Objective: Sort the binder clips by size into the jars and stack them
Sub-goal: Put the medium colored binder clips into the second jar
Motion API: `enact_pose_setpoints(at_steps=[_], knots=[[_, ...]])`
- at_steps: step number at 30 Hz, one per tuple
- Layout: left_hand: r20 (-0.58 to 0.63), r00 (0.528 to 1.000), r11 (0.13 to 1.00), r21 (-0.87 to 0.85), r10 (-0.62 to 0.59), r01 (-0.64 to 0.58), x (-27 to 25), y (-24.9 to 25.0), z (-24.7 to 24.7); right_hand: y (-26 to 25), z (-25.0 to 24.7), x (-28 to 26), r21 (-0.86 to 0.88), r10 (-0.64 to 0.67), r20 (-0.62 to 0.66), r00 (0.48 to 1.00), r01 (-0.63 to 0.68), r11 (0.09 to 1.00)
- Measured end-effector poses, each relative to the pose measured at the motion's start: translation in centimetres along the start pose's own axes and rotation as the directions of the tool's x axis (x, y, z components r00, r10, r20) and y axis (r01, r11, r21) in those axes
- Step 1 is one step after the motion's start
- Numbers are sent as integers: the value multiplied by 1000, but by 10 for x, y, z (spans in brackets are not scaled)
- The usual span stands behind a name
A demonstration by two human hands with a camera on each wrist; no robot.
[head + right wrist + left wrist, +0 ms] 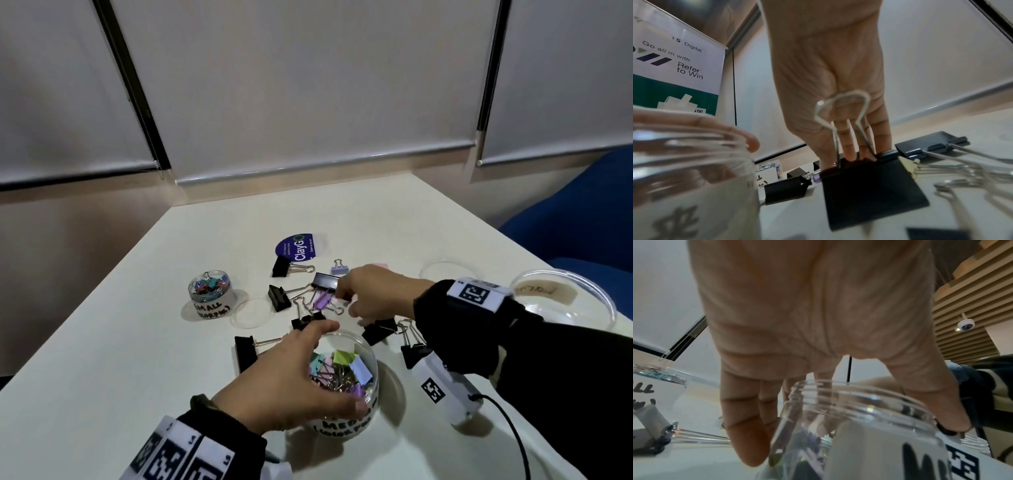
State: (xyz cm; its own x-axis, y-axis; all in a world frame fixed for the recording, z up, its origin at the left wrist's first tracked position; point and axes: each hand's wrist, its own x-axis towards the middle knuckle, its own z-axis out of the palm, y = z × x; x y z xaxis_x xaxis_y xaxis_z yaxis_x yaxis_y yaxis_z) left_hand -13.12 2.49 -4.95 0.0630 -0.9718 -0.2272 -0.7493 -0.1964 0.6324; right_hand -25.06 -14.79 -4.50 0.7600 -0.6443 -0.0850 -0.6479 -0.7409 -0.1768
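Observation:
My left hand (318, 363) grips the open jar marked MEDIUM (364, 390), fingers (744, 434) on its far side and thumb on the near rim; pastel clips fill it. My right hand (347, 305) reaches down onto a purple binder clip (322, 299) among several large black clips (278, 297). In the right wrist view its fingers (849, 146) go straight down behind an upright black clip (869, 191), which hides the tips. A lilac clip (339, 267) lies beyond. The jar marked SMALL (209, 291) stands at the left with small coloured clips.
Clear lids lie by the small jar (251, 313) and at the far right (447, 270). A wide clear container (561, 301) stands at the right edge. A ClayGo packet (298, 248) lies further back. A white tagged device (445, 387) with a cable lies under my right forearm.

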Motion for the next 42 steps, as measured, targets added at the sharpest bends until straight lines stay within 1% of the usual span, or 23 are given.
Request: enact_pose_setpoints(at_steps=[2, 4, 6, 9, 11, 13, 15, 17, 19, 22, 25, 27, 32, 34, 37, 42], knots=[[-4, 1000, 1000, 5, 5, -5, 1, -1, 0, -5, 1, 5, -1, -21, 94, 995, 21, 1000], [-6, 1000, 1000, 4, 4, -4, 1, 0, -1, -11, 6, 10, -41, -35, 155, 987, 41, 998], [-14, 1000, 1000, 10, 18, -18, 1, -1, -1, -12, 12, 14, -87, -7, 153, 988, 21, 996], [-24, 999, 999, 21, 40, -40, 1, 0, -1, -9, 11, 15, -73, 23, 102, 995, -15, 997], [-22, 999, 999, 23, 36, -35, 1, 1, -1, -10, 8, 15, -62, 14, 80, 997, -9, 998], [-18, 999, 999, 18, 32, -32, 2, 0, -1, -12, 9, 16, -58, 7, 126, 992, 0, 998], [-11, 999, 999, 18, 30, -30, 1, -1, -2, -15, 10, 17, -106, 19, 197, 980, 2, 994], [-3, 999, 999, 30, 33, -33, 1, 1, -3, -17, 10, 18, -92, 38, 209, 977, -19, 996], [-3, 999, 999, 26, 35, -35, 2, 1, -4, -16, 8, 16, -59, 34, 170, 985, -24, 998], [0, 999, 999, 19, 34, -34, 2, 2, -4, -11, 7, 10, -117, -15, 59, 998, 22, 993], [1, 1000, 999, 13, 31, -31, 2, 2, -4, -9, 7, 5, -152, -29, 15, 999, 31, 988], [6, 1000, 1000, 8, 24, -24, 1, 3, -4, -10, 6, 3, -133, -45, -6, 999, 44, 990], [-9, 1000, 1000, -23, -13, 13, 1, -1, -3, -13, 9, 0, 8, 3, 42, 999, -4, 1000], [-12, 999, 999, -29, -34, 34, 0, -4, -4, -14, 10, -1, -13, 0, 70, 998, 1, 1000], [-2, 999, 999, -30, -38, 38, -3, -4, -6, -16, 12, -6, -57, -47, 75, 996, 52, 997], [-14, 999, 999, 12, -31, 31, -5, 3, -5, -17, 9, -14, -11, -38, 87, 996, 40, 999]])
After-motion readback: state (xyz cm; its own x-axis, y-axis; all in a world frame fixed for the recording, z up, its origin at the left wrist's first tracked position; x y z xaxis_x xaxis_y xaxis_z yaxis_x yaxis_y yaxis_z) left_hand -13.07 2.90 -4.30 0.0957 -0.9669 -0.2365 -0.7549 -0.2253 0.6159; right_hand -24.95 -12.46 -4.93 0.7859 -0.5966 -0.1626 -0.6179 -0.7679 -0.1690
